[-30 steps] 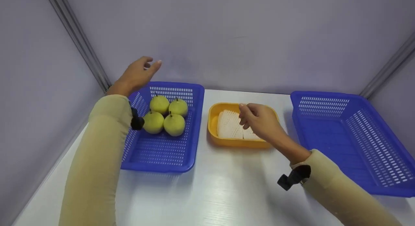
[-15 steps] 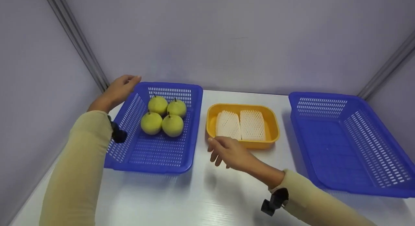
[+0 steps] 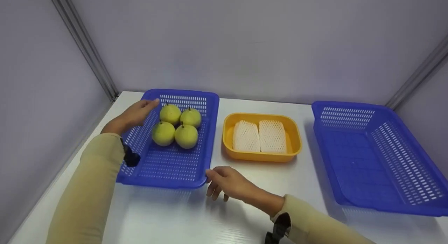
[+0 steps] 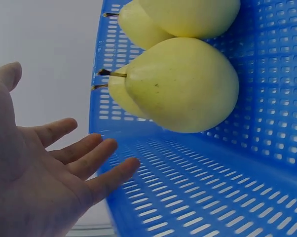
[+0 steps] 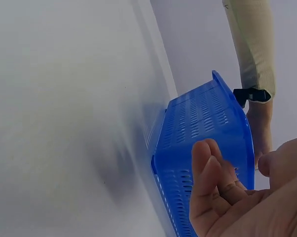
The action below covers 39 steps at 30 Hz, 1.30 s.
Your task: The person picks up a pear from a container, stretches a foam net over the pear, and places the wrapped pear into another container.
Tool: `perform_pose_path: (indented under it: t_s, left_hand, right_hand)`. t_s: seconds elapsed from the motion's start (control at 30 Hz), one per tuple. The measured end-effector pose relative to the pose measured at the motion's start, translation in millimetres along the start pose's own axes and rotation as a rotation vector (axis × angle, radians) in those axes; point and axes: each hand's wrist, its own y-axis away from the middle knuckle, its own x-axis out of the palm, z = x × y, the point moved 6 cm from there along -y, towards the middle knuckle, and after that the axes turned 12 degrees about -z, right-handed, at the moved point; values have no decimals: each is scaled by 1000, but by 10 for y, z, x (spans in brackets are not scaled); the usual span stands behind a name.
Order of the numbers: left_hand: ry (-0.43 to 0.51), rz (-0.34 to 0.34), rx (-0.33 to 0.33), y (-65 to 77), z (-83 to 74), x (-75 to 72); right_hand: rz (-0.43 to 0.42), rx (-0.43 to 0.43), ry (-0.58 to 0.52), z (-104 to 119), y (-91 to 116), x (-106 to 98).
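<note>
Several yellow-green pears (image 3: pixel 186 136) stand bunched in the left blue plastic basket (image 3: pixel 164 182), stems up. Over that basket's left side is my left hand (image 3: pixel 134 114), beside the pears. In the left wrist view its fingers (image 4: pixel 111 175) are spread and hold nothing. My right hand (image 3: pixel 231 184) is at the basket's near right corner, its fingers loosely bent around nothing. The right wrist view has the right fingers (image 5: pixel 203 185) beside the basket wall (image 5: pixel 198 116); whether they touch it I cannot tell.
A yellow tray (image 3: pixel 262 156) in the middle holds two white foam net sleeves (image 3: pixel 272 136). Another blue basket (image 3: pixel 353 163) with nothing in it stands to the right. Grey panels (image 3: pixel 259 44) wall in the white table (image 3: pixel 175 219) at the back and sides.
My left hand has come left and down, from above the basket's back edge to its left side. The right hand has moved from over the yellow tray to the left basket's near corner.
</note>
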Motion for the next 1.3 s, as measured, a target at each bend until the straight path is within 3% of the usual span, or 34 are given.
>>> perform_pose_path:
  t_s: [0.27, 0.47, 0.73, 1.0, 1.3]
  left_hand:
    - [-28, 79, -35, -15, 110, 193]
    - [-61, 108, -21, -22, 179, 280]
    - [21, 145, -50, -93, 302, 436]
    - [105, 102, -77, -135, 366, 586]
    - [133, 71, -78, -136, 399, 586]
  right_hand:
    - [20, 12, -139, -8, -18, 83]
    - [20, 13, -150, 7, -28, 69]
    - [34, 6, -163, 12, -21, 86]
    - [43, 5, -181, -1, -26, 91]
    - [50, 0, -192, -9, -33, 109]
